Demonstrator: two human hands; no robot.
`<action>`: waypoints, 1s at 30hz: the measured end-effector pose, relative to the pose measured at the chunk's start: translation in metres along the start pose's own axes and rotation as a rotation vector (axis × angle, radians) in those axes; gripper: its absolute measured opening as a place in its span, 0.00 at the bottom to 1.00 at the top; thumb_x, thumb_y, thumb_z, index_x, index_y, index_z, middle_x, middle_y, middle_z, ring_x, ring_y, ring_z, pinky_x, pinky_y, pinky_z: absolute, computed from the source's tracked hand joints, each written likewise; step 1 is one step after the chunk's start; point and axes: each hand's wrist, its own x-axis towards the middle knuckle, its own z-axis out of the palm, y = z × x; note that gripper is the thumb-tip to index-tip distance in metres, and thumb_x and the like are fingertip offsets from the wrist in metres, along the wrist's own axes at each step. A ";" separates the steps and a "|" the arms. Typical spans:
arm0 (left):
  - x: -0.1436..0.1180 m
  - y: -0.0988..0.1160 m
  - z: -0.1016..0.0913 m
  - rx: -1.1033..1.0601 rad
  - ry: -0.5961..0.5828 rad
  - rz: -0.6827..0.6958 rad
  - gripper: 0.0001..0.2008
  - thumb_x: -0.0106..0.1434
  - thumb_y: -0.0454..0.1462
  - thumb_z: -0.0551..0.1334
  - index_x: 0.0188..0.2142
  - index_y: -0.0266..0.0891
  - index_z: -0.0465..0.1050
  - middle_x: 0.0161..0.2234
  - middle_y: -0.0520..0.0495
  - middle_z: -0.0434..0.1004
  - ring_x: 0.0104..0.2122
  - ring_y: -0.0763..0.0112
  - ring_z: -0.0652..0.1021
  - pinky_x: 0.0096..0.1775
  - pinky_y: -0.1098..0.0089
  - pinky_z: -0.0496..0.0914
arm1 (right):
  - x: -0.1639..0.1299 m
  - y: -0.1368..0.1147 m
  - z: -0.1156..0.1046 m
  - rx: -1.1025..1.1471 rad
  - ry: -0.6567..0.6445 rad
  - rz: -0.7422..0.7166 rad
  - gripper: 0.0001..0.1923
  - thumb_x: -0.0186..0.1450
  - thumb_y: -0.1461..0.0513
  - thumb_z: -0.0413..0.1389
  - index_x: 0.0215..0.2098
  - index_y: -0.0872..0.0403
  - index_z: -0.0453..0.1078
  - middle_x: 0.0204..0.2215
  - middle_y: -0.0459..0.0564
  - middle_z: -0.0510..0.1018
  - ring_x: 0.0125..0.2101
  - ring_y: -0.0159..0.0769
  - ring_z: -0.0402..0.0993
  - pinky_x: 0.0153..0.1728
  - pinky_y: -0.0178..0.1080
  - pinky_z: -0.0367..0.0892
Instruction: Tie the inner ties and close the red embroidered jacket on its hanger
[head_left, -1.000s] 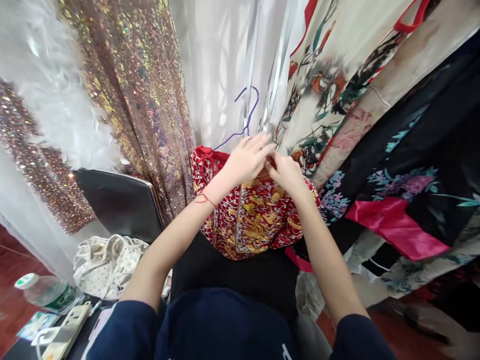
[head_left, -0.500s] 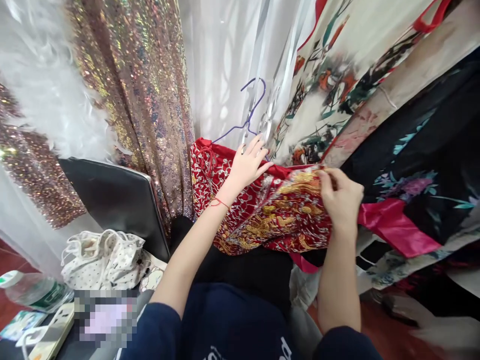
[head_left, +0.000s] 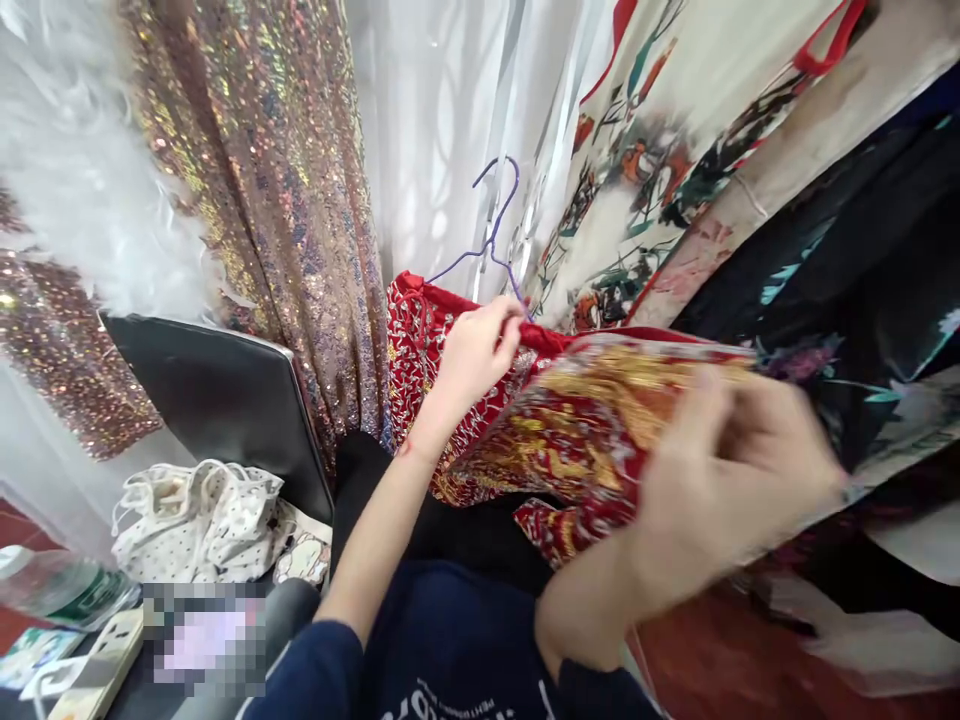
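A red garment with gold and silver embroidery [head_left: 577, 420] lies across my lap, a purple wire hanger [head_left: 491, 240] inside its red-edged top. My left hand [head_left: 480, 345] is closed at that top edge, just below the hanger's neck, its fingertips pinched on the cloth. On the right, my right hand [head_left: 742, 470] is smeared by motion. Its fingers are curled against the garment's front edge, which is drawn out to the right. The lower part of the garment sags toward my black-clad legs.
Sequined cloth [head_left: 262, 200] and white feathers [head_left: 97, 170] hang at left, printed dresses [head_left: 645, 180] at right. A black panel [head_left: 217, 400] stands behind a white dotted drawstring bag [head_left: 199, 520]. A plastic bottle [head_left: 67, 590] and a power strip [head_left: 101, 670] are at lower left.
My right hand has swung right and toward me, pulling the garment's edge out. My left hand's spread fingers have curled closed at the top edge. The pink ribbon at right is out of sight.
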 end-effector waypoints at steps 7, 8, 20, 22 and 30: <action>-0.112 0.012 -0.044 -0.314 -0.362 -0.286 0.13 0.64 0.36 0.60 0.49 0.39 0.71 0.44 0.44 0.80 0.43 0.65 0.80 0.48 0.66 0.72 | -0.047 -0.022 0.085 0.120 -0.316 0.176 0.12 0.70 0.56 0.51 0.44 0.53 0.73 0.37 0.54 0.82 0.36 0.43 0.79 0.41 0.45 0.73; -0.119 0.005 -0.035 -0.331 -0.353 -0.285 0.19 0.61 0.36 0.62 0.53 0.38 0.69 0.48 0.41 0.79 0.46 0.62 0.79 0.51 0.64 0.71 | -0.056 -0.020 0.086 0.184 -0.385 0.184 0.13 0.71 0.56 0.51 0.47 0.53 0.73 0.42 0.55 0.82 0.40 0.43 0.80 0.45 0.46 0.73; -0.125 -0.034 -0.019 -0.250 -0.064 -0.445 0.06 0.53 0.32 0.54 0.29 0.37 0.69 0.22 0.55 0.63 0.23 0.77 0.61 0.28 0.74 0.59 | -0.029 0.078 0.039 0.081 -0.222 -0.121 0.20 0.67 0.58 0.58 0.57 0.49 0.69 0.54 0.55 0.76 0.57 0.48 0.69 0.60 0.56 0.63; -0.128 -0.032 -0.037 -0.217 -0.089 -0.428 0.04 0.52 0.32 0.54 0.27 0.37 0.66 0.21 0.56 0.59 0.22 0.78 0.59 0.27 0.74 0.57 | -0.025 0.106 0.035 0.008 -0.278 -0.133 0.32 0.65 0.56 0.60 0.66 0.48 0.60 0.63 0.57 0.68 0.63 0.51 0.62 0.64 0.60 0.56; -0.129 0.001 -0.069 -0.112 -0.209 -0.226 0.06 0.52 0.33 0.56 0.31 0.40 0.67 0.20 0.58 0.56 0.20 0.77 0.58 0.27 0.73 0.59 | -0.032 0.133 0.034 0.027 -0.458 -0.036 0.39 0.63 0.48 0.60 0.69 0.46 0.55 0.54 0.56 0.71 0.54 0.49 0.68 0.59 0.62 0.58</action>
